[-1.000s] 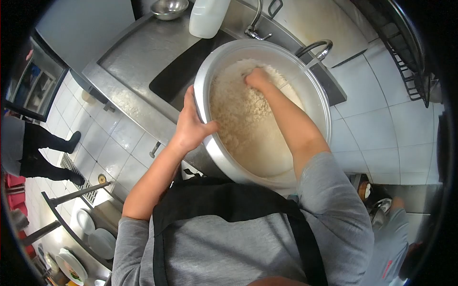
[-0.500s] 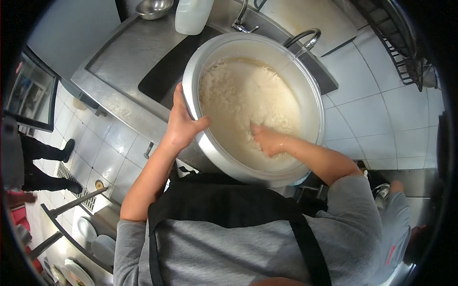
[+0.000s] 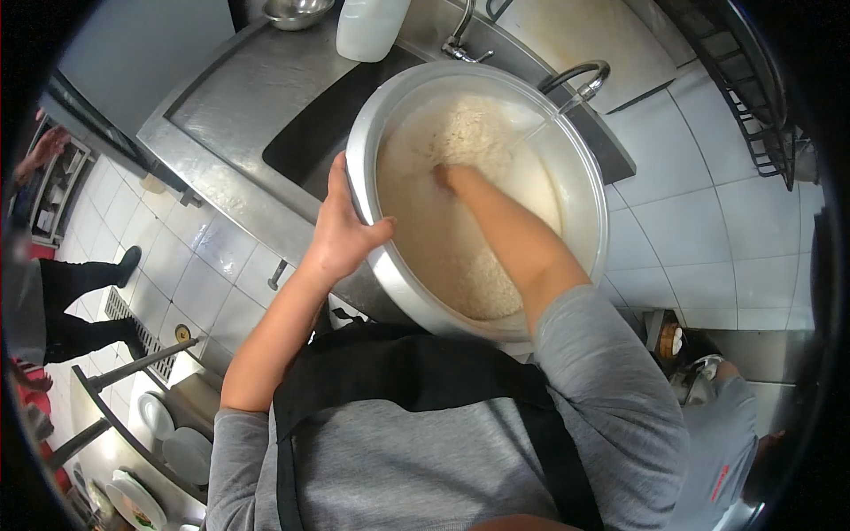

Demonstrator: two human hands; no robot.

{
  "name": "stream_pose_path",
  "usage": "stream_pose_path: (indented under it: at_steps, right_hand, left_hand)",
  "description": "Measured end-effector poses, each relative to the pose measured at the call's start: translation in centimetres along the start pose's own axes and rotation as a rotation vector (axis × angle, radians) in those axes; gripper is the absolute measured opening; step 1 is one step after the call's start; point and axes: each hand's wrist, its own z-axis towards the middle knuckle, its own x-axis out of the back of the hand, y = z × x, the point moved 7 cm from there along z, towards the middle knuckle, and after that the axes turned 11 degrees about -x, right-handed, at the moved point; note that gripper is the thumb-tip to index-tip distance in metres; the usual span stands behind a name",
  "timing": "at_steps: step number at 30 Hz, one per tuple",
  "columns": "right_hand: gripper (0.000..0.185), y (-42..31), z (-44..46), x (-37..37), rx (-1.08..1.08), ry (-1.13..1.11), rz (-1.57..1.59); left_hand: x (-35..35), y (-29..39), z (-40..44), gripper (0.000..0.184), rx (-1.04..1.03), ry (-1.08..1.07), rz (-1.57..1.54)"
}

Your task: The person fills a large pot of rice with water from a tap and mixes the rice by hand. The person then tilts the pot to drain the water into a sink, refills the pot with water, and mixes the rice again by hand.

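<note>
A large round silver pot (image 3: 358,146) stands tilted at the sink, holding cloudy water and pale rice grains (image 3: 472,128). My left hand (image 3: 347,228) is closed on the pot's left rim, thumb over the edge and fingers along the outer wall. Deep in the pot, my right hand (image 3: 449,179) is in the milky water near the rice; its fingers are hidden by the water. A thin stream falls into the pot from the curved tap (image 3: 591,84) at its upper right.
A white plastic jug (image 3: 370,31) and a metal bowl (image 3: 297,12) stand on the steel counter (image 3: 239,97) behind the dark sink basin (image 3: 305,133). Another tap (image 3: 462,44) rises behind the pot. Plates (image 3: 186,456) are at lower left. Other people are at both sides.
My right hand has moved up and left through the water, away from the pot's near side. More rice now shows heaped at the far side. My left hand keeps its hold on the rim.
</note>
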Motion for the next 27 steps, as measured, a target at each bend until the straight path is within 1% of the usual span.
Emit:
stream_pose_path:
  at_steps: [1, 2, 5, 6, 7, 10, 12, 14, 16, 19, 21, 23, 25, 26, 27]
  right_hand:
    - [0.045, 2.4, 0.5, 0.5, -0.032, -0.036, -0.032]
    - [0.048, 5.5, 1.7, -0.1, -0.069, -0.131, -0.072]
    - [0.053, 14.6, 1.6, -0.4, -0.097, -0.133, -0.107]
    - [0.055, 16.3, 1.5, 0.1, -0.103, -0.129, -0.124]
    - [0.057, 16.7, 0.1, -0.3, -0.127, -0.260, 0.043]
    - [0.063, 17.1, -7.9, -4.0, -0.200, -0.659, 0.558]
    - [0.065, 18.8, -9.5, -9.0, -0.402, -0.830, 0.799]
    - [0.054, 17.8, -11.3, -12.1, -0.468, -0.769, 0.852]
    - [0.052, 12.8, -12.7, -13.5, -0.461, -0.754, 1.003]
    - [0.048, 4.4, -13.2, -13.2, -0.440, -0.780, 1.457]
    - [0.046, 1.2, -11.8, -11.8, -0.424, -0.768, 1.791]
    - [0.044, 0.2, -9.4, -9.6, -0.396, -0.701, 2.100]
    - [0.043, 1.1, -6.6, -7.0, -0.352, -0.571, 2.351]
    - [0.042, 2.2, -5.4, -5.6, -0.329, -0.478, 2.436]
    - [0.041, 3.8, -4.2, -4.2, -0.305, -0.335, 2.448]
  left_hand:
    - [0.0, -0.1, 0.0, 0.093, -0.009, 0.003, -0.008]
    - [-0.1, -0.2, 0.0, 0.093, -0.017, 0.004, -0.017]
    - [-0.3, 0.5, -0.1, 0.095, 0.055, -0.059, -0.080]
    - [-0.2, 0.5, 0.1, 0.094, 0.025, -0.039, -0.069]
    - [-0.2, 0.2, 0.1, 0.094, -0.002, -0.018, -0.058]
    - [-0.1, 0.2, 0.0, 0.094, -0.033, 0.002, -0.018]
    - [-0.1, 0.2, -0.1, 0.094, -0.043, 0.005, -0.004]
    - [-0.2, -0.1, -0.1, 0.094, -0.060, 0.011, 0.001]
    - [-0.2, 0.0, 0.0, 0.094, -0.044, -0.006, -0.013]
    - [-0.2, -0.3, 0.0, 0.095, -0.047, -0.014, 0.016]
    - [-0.1, -0.4, -0.1, 0.095, -0.052, -0.018, 0.032]
    - [0.0, 0.0, 0.0, 0.096, -0.061, -0.029, 0.029]
    - [-0.2, -0.2, -0.1, 0.095, -0.031, -0.031, -0.001]
    - [-0.2, -0.3, -0.1, 0.094, -0.017, -0.031, -0.016]
    - [-0.1, -0.2, 0.0, 0.094, -0.027, -0.031, -0.008]
